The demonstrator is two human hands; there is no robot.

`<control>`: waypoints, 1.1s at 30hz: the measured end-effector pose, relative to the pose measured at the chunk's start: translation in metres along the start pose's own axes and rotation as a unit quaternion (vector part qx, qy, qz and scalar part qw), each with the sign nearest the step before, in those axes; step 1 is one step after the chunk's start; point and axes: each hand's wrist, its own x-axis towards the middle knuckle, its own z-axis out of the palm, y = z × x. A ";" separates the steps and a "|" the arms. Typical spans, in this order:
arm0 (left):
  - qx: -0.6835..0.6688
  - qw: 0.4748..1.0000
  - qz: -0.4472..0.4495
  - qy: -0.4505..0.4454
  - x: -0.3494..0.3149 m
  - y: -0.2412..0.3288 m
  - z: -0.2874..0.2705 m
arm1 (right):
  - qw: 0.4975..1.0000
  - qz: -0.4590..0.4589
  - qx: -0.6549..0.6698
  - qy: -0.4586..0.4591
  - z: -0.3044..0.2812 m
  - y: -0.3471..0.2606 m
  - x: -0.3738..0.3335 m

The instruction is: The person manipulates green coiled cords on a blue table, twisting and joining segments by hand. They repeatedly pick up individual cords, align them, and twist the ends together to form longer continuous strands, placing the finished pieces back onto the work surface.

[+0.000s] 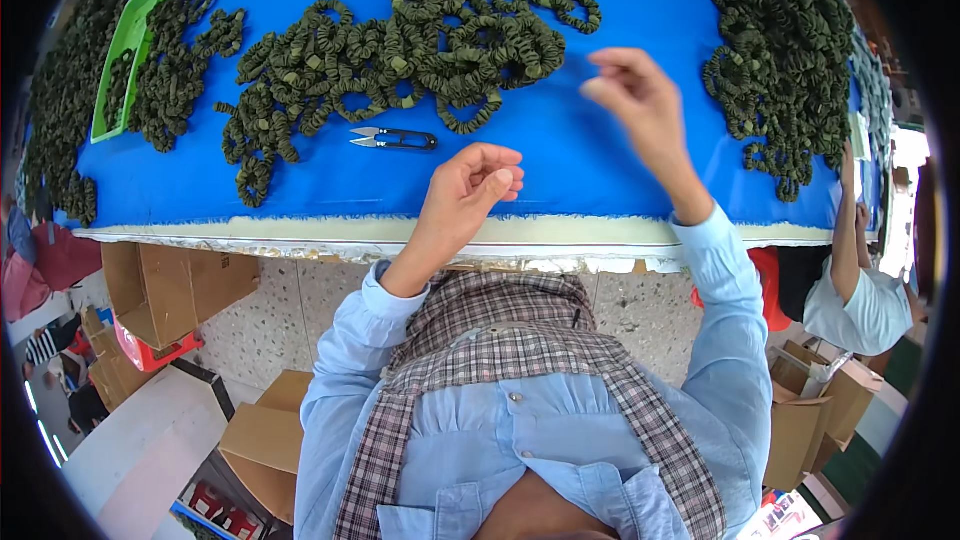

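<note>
The left hand (467, 185) sits loosely curled mid-frame, grip unclear, the right hand (640, 100) spreads thumb from fingers, and upper-centre ruffled green rings (400, 65) look light, soft, springy, best pinched by one outer loop!

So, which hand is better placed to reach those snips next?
Left, I'd judge: the left hand is close to the black snips; the right hand is clearly farther away.
</note>
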 end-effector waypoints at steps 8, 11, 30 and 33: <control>-0.003 0.998 0.048 0.029 0.003 0.017 -0.005 | 0.944 -0.251 -0.212 0.027 0.037 -0.012 0.017; -0.026 0.992 0.111 0.060 0.013 0.035 -0.003 | 0.935 -0.284 -0.213 0.015 0.027 -0.028 -0.003; -0.136 0.987 0.062 0.050 0.020 0.037 0.019 | 0.804 -0.214 -0.525 0.180 -0.088 0.078 0.095; -0.134 0.989 0.060 0.035 0.019 0.039 0.020 | 0.737 -0.127 -0.650 0.136 -0.126 0.114 0.098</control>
